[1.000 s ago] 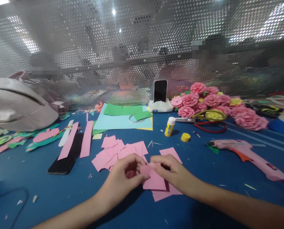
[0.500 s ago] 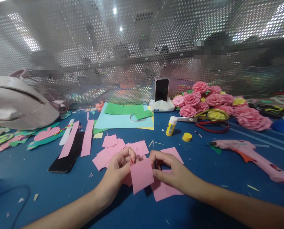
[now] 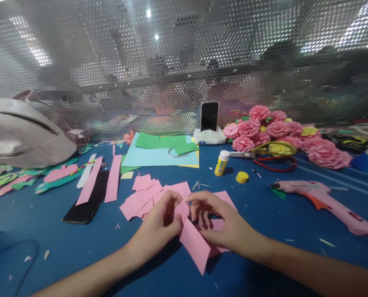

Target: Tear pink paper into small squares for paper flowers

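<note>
A piece of pink paper (image 3: 194, 245), bent or curled at its upper end, is pinched between the thumb and fingers of my left hand (image 3: 162, 220). Its flat lower part slants toward me. My right hand (image 3: 224, 220) is at the paper's right side with fingers apart and loosely curved. Its index fingertip is at the curled top edge; whether it presses there I cannot tell. Behind my left hand lies a loose pile of pink paper pieces (image 3: 142, 199). More pink paper (image 3: 225, 199) lies under and behind my right hand, partly hidden by it.
Beyond my hands stand a glue stick (image 3: 221, 164) and its yellow cap (image 3: 242, 177). Scissors (image 3: 244, 154) and pink paper flowers (image 3: 248, 128) are at the back right, a glue gun (image 3: 318, 194) at right. Leftward are a dark phone (image 3: 83, 210), pink strips (image 3: 112, 181) and a backpack (image 3: 26, 136).
The pink square has been turned and bent, so its lower corner points down to the right. My right fingers have spread and loosened from its edge; my left hand keeps its pinch.
</note>
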### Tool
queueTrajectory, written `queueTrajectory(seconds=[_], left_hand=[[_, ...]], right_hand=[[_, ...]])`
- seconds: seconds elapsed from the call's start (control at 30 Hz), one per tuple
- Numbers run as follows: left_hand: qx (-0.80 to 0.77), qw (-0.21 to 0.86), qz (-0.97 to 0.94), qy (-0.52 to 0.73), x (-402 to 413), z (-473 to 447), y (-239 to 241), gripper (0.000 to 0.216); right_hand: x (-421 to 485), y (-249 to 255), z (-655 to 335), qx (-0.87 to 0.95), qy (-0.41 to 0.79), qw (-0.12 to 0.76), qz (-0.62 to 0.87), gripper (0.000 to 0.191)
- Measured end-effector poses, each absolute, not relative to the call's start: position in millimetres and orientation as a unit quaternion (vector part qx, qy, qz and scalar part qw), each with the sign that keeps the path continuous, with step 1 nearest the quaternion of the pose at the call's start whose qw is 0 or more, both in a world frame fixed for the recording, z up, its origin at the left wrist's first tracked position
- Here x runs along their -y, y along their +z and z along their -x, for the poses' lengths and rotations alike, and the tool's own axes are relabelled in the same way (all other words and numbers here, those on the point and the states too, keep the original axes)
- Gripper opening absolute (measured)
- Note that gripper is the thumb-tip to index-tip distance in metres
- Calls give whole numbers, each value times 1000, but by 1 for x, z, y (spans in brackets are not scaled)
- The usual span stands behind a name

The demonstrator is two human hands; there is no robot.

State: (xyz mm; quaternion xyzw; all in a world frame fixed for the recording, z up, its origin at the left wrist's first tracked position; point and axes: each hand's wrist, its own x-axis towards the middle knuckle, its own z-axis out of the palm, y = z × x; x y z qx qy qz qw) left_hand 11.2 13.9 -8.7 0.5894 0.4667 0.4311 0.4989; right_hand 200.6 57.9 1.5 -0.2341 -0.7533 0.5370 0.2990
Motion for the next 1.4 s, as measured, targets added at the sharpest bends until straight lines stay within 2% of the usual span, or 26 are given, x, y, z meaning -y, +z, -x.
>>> queueTrajectory(seconds=[0.13, 0.2, 0.4, 0.6, 0.8, 0.97, 1.1, 1.27, 1.4], left_hand=[[-461, 512, -588, 424, -15, -11, -6, 15], [-458, 529, -578, 419, -16, -12, -4, 12], [-463, 531, -576, 413, -17, -10, -3, 8], [-451, 549, -550, 439, -18, -7, -5, 15], [-455, 571, -537, 422, -17, -9, -3, 21], [-473, 544, -539, 435, -16, -9, -1, 25], [-471, 571, -519, 427, -15, -12, -3, 22], [-481, 572, -496, 442, -15, -12, -7, 22], [-501, 570, -472, 448, -16, -11, -6, 29]], right_hand=[[-62, 1, -201, 788, 498, 276, 233, 16], [-63, 3, -202, 792, 487, 283, 234, 11], [-58, 5, -202, 795, 499, 258, 229, 10], [-62, 2, -203, 793, 449, 306, 277, 18], [-65, -2, -201, 775, 467, 291, 312, 18], [-65, -3, -200, 752, 486, 289, 338, 15], [-63, -3, -201, 740, 502, 302, 330, 14], [-61, -2, -202, 727, 525, 303, 322, 29], [-62, 2, -202, 741, 524, 281, 313, 10]])
